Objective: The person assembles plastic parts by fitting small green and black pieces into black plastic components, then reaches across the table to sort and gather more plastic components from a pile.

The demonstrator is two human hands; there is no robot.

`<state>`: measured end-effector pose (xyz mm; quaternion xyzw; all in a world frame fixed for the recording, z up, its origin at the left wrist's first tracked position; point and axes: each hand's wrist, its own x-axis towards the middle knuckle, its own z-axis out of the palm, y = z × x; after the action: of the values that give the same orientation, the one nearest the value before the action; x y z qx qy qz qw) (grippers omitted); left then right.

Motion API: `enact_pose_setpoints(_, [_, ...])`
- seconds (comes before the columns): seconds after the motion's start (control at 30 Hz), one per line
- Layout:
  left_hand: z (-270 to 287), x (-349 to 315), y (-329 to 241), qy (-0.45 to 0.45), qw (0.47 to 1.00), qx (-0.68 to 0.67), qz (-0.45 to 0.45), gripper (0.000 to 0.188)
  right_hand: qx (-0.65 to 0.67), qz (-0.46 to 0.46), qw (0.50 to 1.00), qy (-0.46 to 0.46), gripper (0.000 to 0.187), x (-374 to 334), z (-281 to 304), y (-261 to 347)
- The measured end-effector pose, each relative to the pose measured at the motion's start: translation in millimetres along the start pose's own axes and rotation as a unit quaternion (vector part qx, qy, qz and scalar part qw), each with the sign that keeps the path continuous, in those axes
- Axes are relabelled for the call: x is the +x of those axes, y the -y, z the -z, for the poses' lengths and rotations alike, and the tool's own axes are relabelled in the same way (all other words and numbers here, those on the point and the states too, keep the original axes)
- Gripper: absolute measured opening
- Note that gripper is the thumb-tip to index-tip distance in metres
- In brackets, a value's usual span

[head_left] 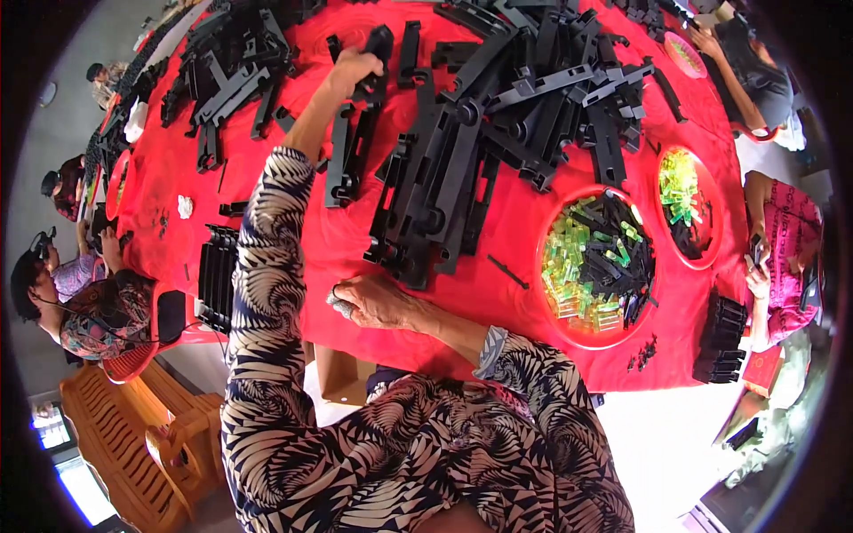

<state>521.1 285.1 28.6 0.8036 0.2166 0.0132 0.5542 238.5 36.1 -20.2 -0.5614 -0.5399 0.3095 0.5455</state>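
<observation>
My left hand (357, 67) reaches far across the red-covered table, its fingers closed round the upper end of a black plastic bar (380, 44). Other long black bars (342, 155) with notched ends lie just below that hand. My right hand (380, 302) rests near the table's close edge with its fingers curled in. A greyish covering (340, 306) shows at one of its fingertips; whether anything is held inside the curled fingers is hidden. Beyond the right hand lies a heap of black bars (418, 195), several of them side by side.
To the right, a red basin (545, 306) holds yellow-green clear pieces and small black strips; a second basin (709, 258) holds similar pieces. Stacked black bars stand at the left (216, 280) and right (721, 338) edges. People sit at both sides. A wooden bench (124, 444) stands lower left.
</observation>
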Motion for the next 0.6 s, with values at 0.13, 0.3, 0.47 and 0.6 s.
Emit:
enact_pose_setpoints(0.13, [-18.9,-27.8,-8.1,-0.015,0.994,0.112,-0.012,0.059,-0.037,0.024,0.999,-0.012,0.009,-0.7,-2.7,3.9])
enact_pose_setpoints(0.3, [-30.1,-42.4,3.2,-0.082,0.971,0.226,-0.012,0.065,-0.028,0.045,0.999,0.007,0.012,4.0,-12.1,8.1])
enact_pose_setpoints(0.47, [-42.7,-91.3,-32.5,-0.045,0.974,0.22,-0.013,0.052,-0.017,0.065,0.996,-0.058,0.01,1.3,-17.4,-3.2])
enact_pose_setpoints(0.6, [-40.9,-119.3,-21.4,-0.015,0.931,0.356,-0.08,0.063,-0.056,0.093,0.994,-0.011,0.015,3.3,-17.6,-16.4])
